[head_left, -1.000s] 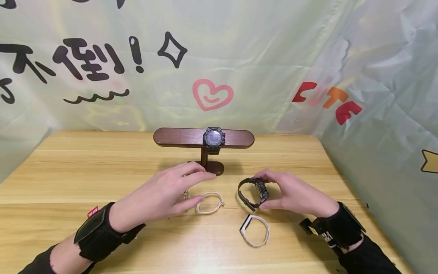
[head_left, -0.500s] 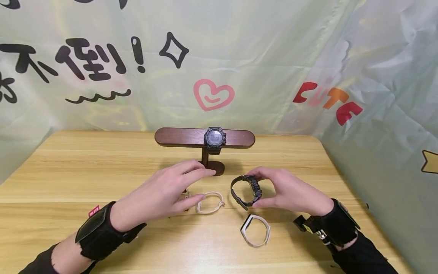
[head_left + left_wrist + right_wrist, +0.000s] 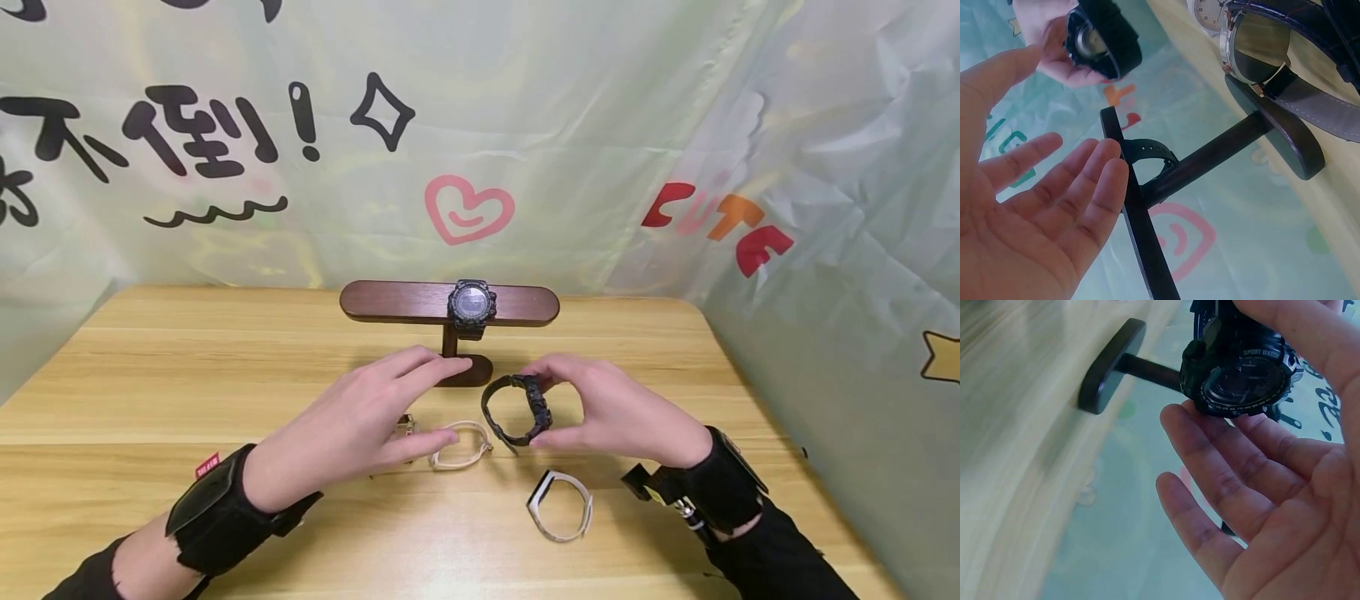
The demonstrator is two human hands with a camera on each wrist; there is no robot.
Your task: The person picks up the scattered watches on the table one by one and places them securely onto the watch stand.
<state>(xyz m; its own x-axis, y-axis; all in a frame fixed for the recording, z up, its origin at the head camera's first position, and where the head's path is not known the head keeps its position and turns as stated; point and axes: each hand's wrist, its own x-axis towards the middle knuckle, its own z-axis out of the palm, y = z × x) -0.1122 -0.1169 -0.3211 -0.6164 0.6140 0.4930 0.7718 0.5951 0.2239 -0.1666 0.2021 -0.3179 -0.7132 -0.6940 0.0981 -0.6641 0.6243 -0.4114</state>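
My right hand (image 3: 618, 412) pinches a black sport watch (image 3: 537, 407) by its case, thumb on the near side and fingertips on the far side. Its strap forms a loop toward the left, and the right wrist view shows its dial face (image 3: 1244, 381). My left hand (image 3: 367, 408) is open with relaxed fingers, palm down, and holds nothing. Beneath it, partly hidden, stands a gold-rimmed watch with a leather strap (image 3: 1319, 106). A white-strapped watch (image 3: 459, 466) sits by the left thumb. Beyond, another black digital watch (image 3: 472, 303) is strapped around the dark wooden watch stand (image 3: 397, 300).
A white fitness band with a black face (image 3: 537, 490) stands on the wooden table (image 3: 225, 358), nearer than the right hand. The stand's oval base (image 3: 476, 372) is just past the left fingertips. A printed cloth backdrop (image 3: 585, 150) closes off the back and right.
My right hand has carried the black sport watch leftward and slightly away from me, toward the stand's base. My left hand has barely moved.
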